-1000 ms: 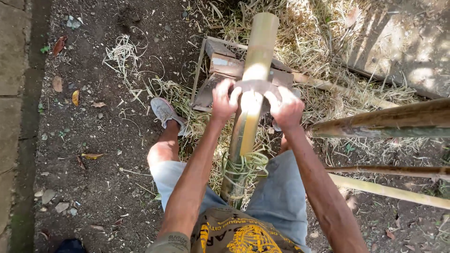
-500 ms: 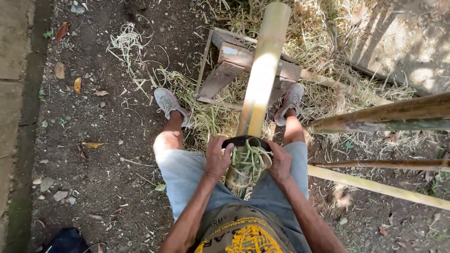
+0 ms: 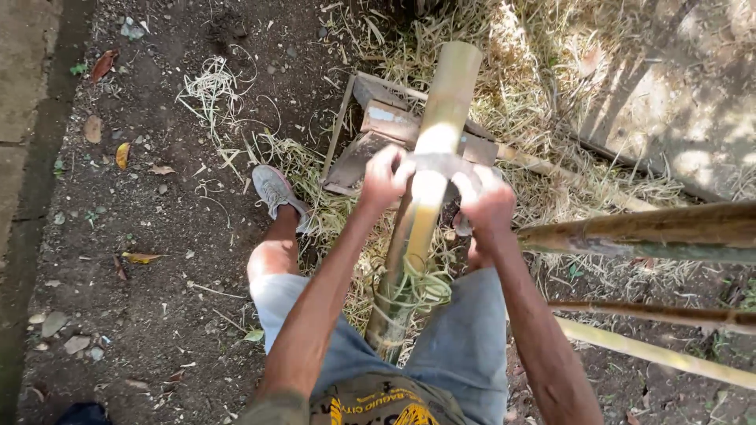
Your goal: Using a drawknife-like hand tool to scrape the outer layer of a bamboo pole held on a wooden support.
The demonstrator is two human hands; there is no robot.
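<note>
**A:** Head view first. What crowds you?

**B:** At three o'clock from your hands a thick bamboo pole (image 3: 646, 232) juts in from the right edge, its cut end just beside your right hand (image 3: 487, 201). Below it, toward four and five o'clock, lie a thin dark stick (image 3: 654, 313) and a pale pole (image 3: 661, 354). At twelve o'clock a wooden frame (image 3: 378, 130) of rough planks sits under the far part of the bamboo culm (image 3: 437, 149) you are working on.

**A:** And the ground?

**B:** Bare dark soil on your left with dry leaves and small stones; a concrete strip (image 3: 27, 94) runs along nine o'clock. Straw and pale shavings (image 3: 216, 90) litter eleven to two o'clock (patchy sun lies across the straw). You're outdoors.

**A:** Any containers?

**B:** I can't make one out. Green curled strips (image 3: 417, 287) bunch around the culm at six o'clock, between your knees.

**A:** My hands?

**B:** Your left hand (image 3: 384, 175) and right hand are both wrapped tight, fingers together, on the two ends of a curved blade (image 3: 437, 165) lying across the culm. The culm runs from between your legs up to twelve o'clock. Your grey shoe (image 3: 276, 189) is planted at nine o'clock from it.
</note>
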